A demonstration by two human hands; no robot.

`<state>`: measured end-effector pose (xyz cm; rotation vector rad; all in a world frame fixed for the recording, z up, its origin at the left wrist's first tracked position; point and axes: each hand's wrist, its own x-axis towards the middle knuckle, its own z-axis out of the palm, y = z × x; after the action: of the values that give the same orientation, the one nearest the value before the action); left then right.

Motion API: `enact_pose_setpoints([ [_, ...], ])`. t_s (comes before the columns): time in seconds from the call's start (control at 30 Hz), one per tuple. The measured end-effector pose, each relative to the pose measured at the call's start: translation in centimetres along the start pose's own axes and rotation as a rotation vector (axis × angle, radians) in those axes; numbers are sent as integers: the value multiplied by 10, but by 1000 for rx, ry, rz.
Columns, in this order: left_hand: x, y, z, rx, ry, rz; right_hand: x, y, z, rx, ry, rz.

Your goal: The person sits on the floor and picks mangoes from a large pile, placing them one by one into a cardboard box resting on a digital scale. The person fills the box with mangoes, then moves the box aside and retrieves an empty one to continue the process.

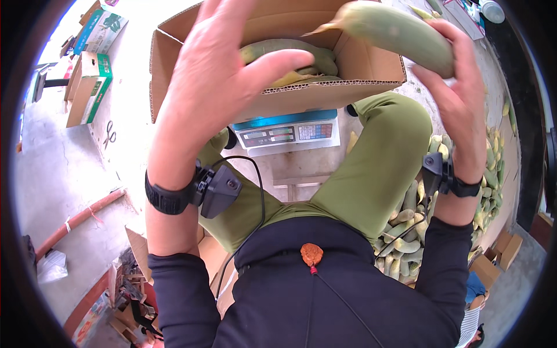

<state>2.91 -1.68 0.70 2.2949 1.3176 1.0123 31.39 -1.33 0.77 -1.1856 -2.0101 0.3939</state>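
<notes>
A pale green, elongated gourd-like vegetable (391,32) with a dried yellowish tip is gripped at its right end by my right hand (457,82), above the box's right side. My left hand (226,65) is raised over the left part of the open cardboard box (313,98), fingers spread and holding nothing. Several similar green vegetables (291,48) lie inside the box, partly hidden by my left hand and the front wall. Beneath the box, between my knees, is an electronic weighing scale (287,132) with a keypad.
A large heap of the same vegetables (409,243) covers the floor at my right. Green-and-white cartons (93,87) stand at the far left, near scissors (109,132). A reddish pole (82,219) lies lower left. Part of another person (470,322) shows at lower right.
</notes>
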Motion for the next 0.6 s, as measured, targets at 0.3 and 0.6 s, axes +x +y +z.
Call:
enact_pose_setpoints([
  [0.3,4,-27,35,-91,-431,-242,18,-5,27,-56,-244,-56],
  [0.6,24,-17,56,-104,-683,-584,-157,198,-37,-131,-38,639],
])
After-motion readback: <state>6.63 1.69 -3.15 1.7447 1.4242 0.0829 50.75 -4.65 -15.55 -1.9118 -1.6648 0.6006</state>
